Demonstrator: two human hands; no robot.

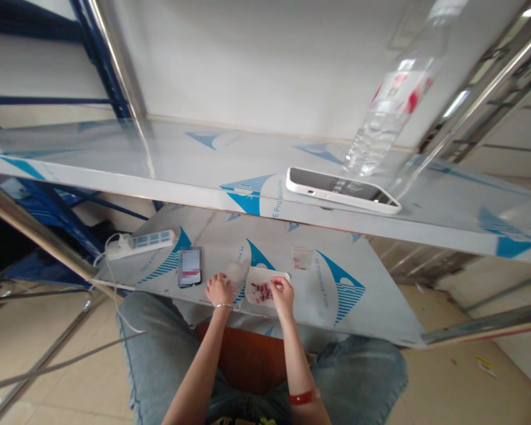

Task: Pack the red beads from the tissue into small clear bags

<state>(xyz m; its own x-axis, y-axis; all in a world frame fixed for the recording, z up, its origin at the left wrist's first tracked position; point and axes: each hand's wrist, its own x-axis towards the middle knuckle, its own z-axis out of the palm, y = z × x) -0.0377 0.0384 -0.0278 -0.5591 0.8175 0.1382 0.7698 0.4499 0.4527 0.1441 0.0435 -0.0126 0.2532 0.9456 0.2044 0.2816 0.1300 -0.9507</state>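
Observation:
A small white tray (252, 284) lies on the lower film-covered shelf, with a cluster of small dark red and pink beads (262, 291) in it. Over its right side is my right hand (284, 295), thumb and fingers pinched together; what they hold is too small to make out. My left hand (219, 290) rests on the shelf left of the tray, fingers slightly bent and apart. Beside it lies a clear plastic bag (238, 275). Another small clear bag (302, 258) with reddish contents is behind the tray to the right.
Left of my left hand lies a phone (190, 267), its screen blurred out. A white power strip (153, 240) with a cable sits farther left. The upper shelf (177, 177) overhangs the back, bearing a white-cased phone (343, 190) and a plastic bottle (387, 112). Metal posts flank both sides.

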